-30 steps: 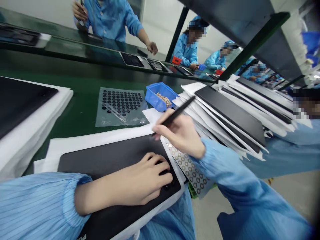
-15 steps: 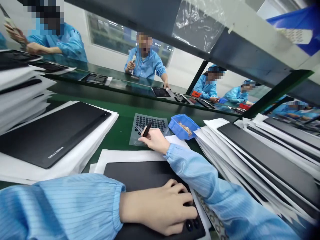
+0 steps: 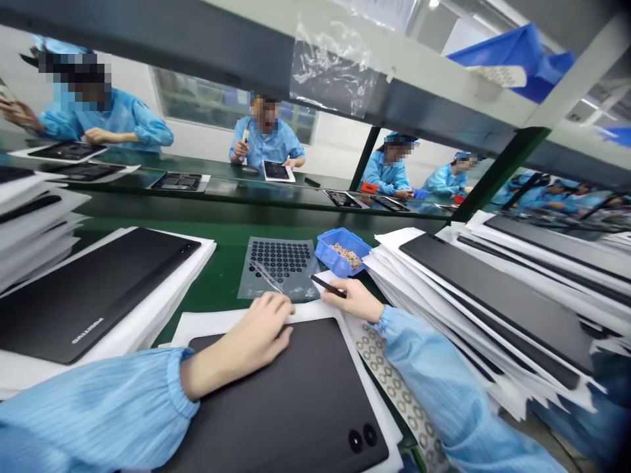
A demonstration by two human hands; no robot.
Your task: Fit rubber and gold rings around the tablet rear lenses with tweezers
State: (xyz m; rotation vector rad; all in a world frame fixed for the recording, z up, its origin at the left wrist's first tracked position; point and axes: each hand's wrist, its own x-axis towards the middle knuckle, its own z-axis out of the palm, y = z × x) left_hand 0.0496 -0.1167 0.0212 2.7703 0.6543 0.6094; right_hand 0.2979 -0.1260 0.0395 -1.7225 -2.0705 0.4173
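A black tablet back cover (image 3: 296, 401) with two round camera holes lies face down on white foam in front of me. My left hand (image 3: 256, 335) rests on its far edge with the fingers curled, fingertips at the foam. My right hand (image 3: 352, 299) is just beyond the cover's far right corner and pinches black tweezers (image 3: 328, 286), whose tip points left toward a clear sheet of small black rings (image 3: 280, 266) on the green belt.
A blue bin of small gold parts (image 3: 342, 251) stands behind my right hand. A strip of ring stickers (image 3: 394, 387) lies right of the cover. Stacks of covers on foam stand at the left (image 3: 93, 289) and right (image 3: 497, 295). Other people work across the line.
My left hand has slid from the camera-hole corner up to the cover's far edge. My right hand has pulled back from the ring sheet toward the cover. The view has tilted up.
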